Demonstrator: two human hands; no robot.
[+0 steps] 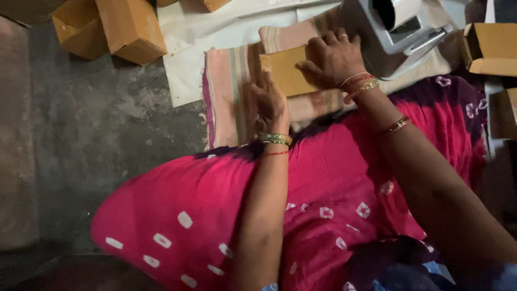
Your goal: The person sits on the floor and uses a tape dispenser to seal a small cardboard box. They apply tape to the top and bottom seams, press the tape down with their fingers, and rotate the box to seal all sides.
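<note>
You are sitting on the dark grey floor [102,124] with your legs under a bright pink cloth with white spots [328,183]. In front of your knees lies a striped pink and cream mat [229,97]. It gives you a soft, clean place to work, so the things do not touch the rough floor.

On the mat lies a flat brown cardboard piece [285,73]. Both of your hands are on it. Your left hand [269,105] rests at its near edge with the fingers bent down over it. I cannot tell if that hand pinches the cardboard or only presses on it. Your right hand [331,59] lies on top of the far side, fingers curled and pushing down. It looks like you hold it this way so the cardboard stays flat and does not slide on the mat. You wear shiny green, gold and red bangles on both wrists.

Just past your right hand stands a grey metal machine [398,32]. It is close, so you can reach it without moving.

At the top left, some closed brown cardboard boxes [107,27] sit together on the floor, well apart from your hands. A big sheet of white paper [215,32] lies under the top of the mat. At the right edge an open brown cardboard box [490,48] sits near the machine.
</note>
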